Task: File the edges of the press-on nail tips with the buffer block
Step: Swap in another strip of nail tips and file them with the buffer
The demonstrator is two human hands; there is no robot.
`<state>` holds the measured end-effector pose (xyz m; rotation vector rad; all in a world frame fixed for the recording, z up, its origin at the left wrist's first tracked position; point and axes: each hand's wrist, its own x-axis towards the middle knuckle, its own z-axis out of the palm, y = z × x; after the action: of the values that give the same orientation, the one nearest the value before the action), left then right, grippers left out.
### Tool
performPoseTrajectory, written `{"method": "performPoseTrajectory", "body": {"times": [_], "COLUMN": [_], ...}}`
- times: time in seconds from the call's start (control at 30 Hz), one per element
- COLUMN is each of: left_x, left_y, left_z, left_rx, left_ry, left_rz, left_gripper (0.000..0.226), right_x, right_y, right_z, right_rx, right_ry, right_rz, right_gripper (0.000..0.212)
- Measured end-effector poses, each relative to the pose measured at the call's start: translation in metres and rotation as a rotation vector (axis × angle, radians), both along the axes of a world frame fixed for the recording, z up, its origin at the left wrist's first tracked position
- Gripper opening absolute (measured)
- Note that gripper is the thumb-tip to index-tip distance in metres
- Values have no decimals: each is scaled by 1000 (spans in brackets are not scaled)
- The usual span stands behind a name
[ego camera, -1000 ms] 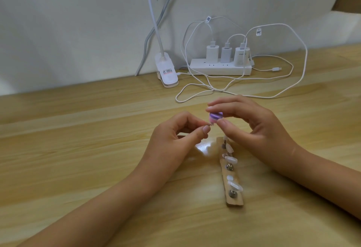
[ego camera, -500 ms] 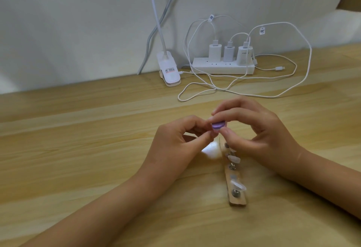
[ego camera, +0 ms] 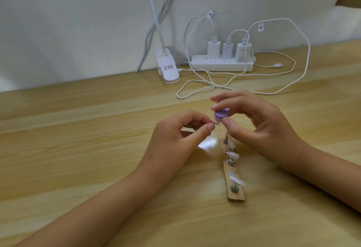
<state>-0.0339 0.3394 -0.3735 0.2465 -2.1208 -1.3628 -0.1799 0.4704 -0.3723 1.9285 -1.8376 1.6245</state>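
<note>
Above the middle of the desk (ego camera: 78,149), both hands bring a nail tip and the buffer block together.

Left hand (ego camera: 175,139): thumb and forefinger pinch one small nail tip (ego camera: 275,123), with the other fingers curled. Right hand (ego camera: 259,127): thumb and fingertips pinch the purple buffer block (ego camera: 279,113), whose lower edge sits against the nail tip, though blur hides the exact contact. Just nearer, a wooden strip (ego camera: 235,194) lies on the desk, running near to far, and carries further nail tips (ego camera: 232,155) on metal studs. At the far edge stand a white power strip (ego camera: 220,64) with three chargers, looped white cables (ego camera: 304,65) and, to its left, a clip lamp (ego camera: 168,68).
</note>
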Motion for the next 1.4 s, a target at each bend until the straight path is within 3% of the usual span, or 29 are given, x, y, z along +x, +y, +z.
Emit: {"method": "performPoseTrajectory", "body": {"times": [0.53, 1.0, 1.23, 1.4], "left_x": [-1, -3, -3, -4], "left_y": [-1, -6, -4, -2], "left_z": [-2, -5, -4, -2], "left_rx": [-21, 34, 102, 155], "left_ry": [2, 24, 50, 48], "left_rz": [-16, -32, -80, -102], "left_gripper": [9, 17, 19, 13], "right_x": [-3, 2, 5, 5], "right_y": [0, -2, -1, -1], "right_z": [-1, -2, -4, -4], "right_rx": [51, -20, -21, -32], "right_ry": [40, 53, -140, -174], "right_rz": [-83, -15, 74, 87], "right_gripper": [21, 22, 26, 20]}}
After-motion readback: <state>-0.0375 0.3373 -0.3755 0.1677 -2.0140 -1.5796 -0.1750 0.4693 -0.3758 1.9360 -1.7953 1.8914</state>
